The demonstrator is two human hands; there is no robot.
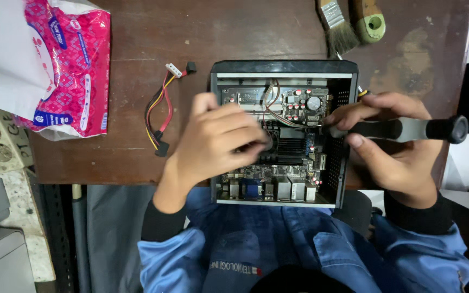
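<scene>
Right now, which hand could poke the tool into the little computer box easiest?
The right hand, most likely. It already grips the grey-and-black tool, whose tip sits at the open computer case. The left hand rests on the circuit board, holding no tool.

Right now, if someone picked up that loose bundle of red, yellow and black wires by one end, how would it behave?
The wire bundle would probably droop and dangle, since it already lies in loose curves on the wooden table. It looks thin, so likely light. Its small plugs at the ends may swing about. It lies apart from the left hand and the open computer case.
</scene>
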